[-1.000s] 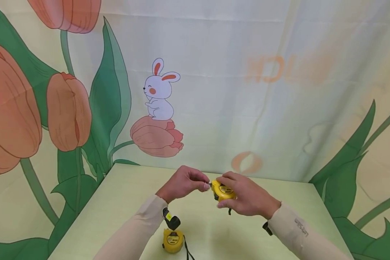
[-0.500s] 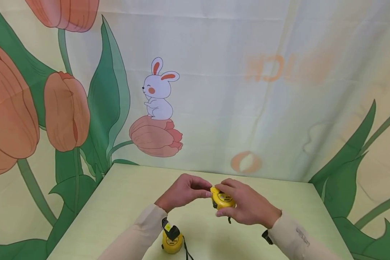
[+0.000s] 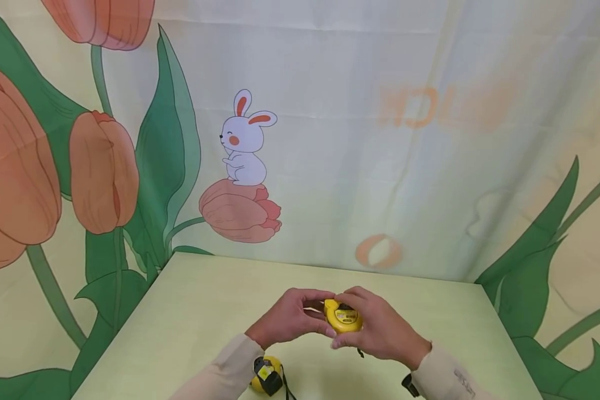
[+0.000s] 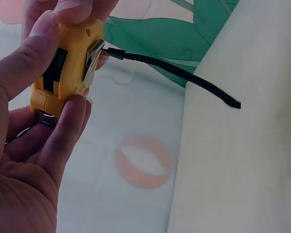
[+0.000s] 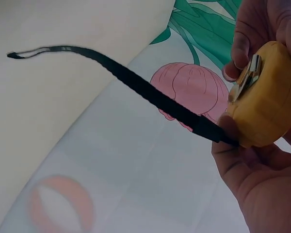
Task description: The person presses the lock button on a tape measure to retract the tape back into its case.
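A yellow tape measure [image 3: 344, 318] is held up over the table between both hands. My right hand [image 3: 382, 325] grips its right side, fingers on top and thumb below. My left hand [image 3: 290, 318] holds the opposite side; in the left wrist view its thumb [image 4: 26, 60] presses the case near a black button [image 4: 55, 65], and its fingers reach round the end with the metal hook [image 4: 46, 118]. A metal belt clip [image 5: 247, 77] and a dangling black wrist strap [image 5: 150, 97] show in the right wrist view. No blade is visible outside the case.
A second yellow tape measure [image 3: 275, 364] with a black strap [image 3: 288, 386] rests on the pale table [image 3: 200, 300], partly hidden behind the left wrist's black camera [image 3: 268, 376]. A printed curtain [image 3: 330, 166] with tulips and a rabbit hangs behind the table.
The left fingers have gone from pinching the blade's end just outside the case to holding the case itself. Both hands and the tape measure have moved lower in the head view.
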The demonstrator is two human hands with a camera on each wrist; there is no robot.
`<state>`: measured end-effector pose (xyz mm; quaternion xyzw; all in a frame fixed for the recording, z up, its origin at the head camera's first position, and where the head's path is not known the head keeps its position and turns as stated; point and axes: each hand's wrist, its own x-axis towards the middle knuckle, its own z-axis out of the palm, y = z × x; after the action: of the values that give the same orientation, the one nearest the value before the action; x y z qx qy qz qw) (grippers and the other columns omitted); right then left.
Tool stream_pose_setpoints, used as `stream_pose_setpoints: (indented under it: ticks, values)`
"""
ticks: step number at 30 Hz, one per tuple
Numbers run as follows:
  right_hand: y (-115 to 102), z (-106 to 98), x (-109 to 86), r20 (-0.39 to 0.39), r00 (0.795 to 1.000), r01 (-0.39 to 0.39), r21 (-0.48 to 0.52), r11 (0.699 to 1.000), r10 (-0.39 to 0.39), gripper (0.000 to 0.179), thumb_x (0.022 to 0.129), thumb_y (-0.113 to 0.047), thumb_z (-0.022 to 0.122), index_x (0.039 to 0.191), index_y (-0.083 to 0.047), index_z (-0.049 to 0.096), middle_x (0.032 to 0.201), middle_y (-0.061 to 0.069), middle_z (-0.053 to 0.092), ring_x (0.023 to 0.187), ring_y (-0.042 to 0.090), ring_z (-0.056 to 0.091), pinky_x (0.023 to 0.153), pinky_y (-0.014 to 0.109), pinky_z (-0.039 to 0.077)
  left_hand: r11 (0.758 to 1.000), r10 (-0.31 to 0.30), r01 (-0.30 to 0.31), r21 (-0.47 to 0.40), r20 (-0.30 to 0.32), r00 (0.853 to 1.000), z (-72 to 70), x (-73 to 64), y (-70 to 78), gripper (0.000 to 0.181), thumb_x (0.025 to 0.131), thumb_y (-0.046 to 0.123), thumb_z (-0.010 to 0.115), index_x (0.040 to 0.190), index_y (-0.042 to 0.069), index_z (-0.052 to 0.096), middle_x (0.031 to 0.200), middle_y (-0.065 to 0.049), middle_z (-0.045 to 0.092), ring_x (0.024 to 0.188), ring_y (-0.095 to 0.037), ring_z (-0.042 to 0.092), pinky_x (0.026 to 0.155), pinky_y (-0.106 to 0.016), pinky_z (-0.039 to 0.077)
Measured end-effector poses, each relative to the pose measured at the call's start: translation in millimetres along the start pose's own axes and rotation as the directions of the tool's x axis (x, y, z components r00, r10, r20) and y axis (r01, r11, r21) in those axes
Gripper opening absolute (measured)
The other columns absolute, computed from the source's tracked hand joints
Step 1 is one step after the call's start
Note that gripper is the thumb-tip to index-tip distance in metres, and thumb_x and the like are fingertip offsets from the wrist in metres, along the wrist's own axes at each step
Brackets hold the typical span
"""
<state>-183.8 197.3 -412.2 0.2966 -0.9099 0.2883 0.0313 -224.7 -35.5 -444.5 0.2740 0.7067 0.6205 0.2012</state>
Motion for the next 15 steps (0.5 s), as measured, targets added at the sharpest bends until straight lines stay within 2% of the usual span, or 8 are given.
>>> stream_pose_setpoints:
  ticks: [7,11,15]
  values:
    - [6,10,-7.9,0.020,0.995,-0.096,0.122,0.988,0.094,0.074,0.073,-0.040,0.095,0.135,-0.013,0.065,0.127,-0.003,0.068,0.104,0.012,0.063,0.088,0.025,0.056,0.999,-0.026,0.026,-0.036,-0.005,1.000,2.1,-3.4,-16.7,0.060,0.085,0.012,0.087,0.140,0.006,0.064,0.135,-0.015,0.069,0.118,-0.036,0.073,0.091,-0.034,0.062]
    - [10,18,-10.8,0.033,0.985,-0.171,0.214,0.962,0.168,0.074,0.073,-0.034,0.096,0.135,-0.008,0.065,0.129,0.004,0.069,0.100,0.013,0.065,0.081,0.022,0.056,0.999,-0.030,0.030,-0.025,-0.021,0.999,3.6,-3.9,-24.3,0.060,0.085,0.013,0.087,0.139,0.005,0.064,0.135,-0.015,0.069,0.118,-0.034,0.072,0.091,-0.033,0.062]
    - [14,26,-13.8,0.068,0.975,-0.222,0.253,0.942,0.212,0.075,0.073,-0.034,0.096,0.134,-0.005,0.064,0.130,0.009,0.069,0.101,0.017,0.065,0.078,0.023,0.057,0.999,-0.037,0.036,-0.013,-0.019,0.999,6.9,-4.8,-32.0,0.058,0.084,0.012,0.087,0.137,0.004,0.065,0.134,-0.015,0.069,0.118,-0.035,0.072,0.090,-0.031,0.062]
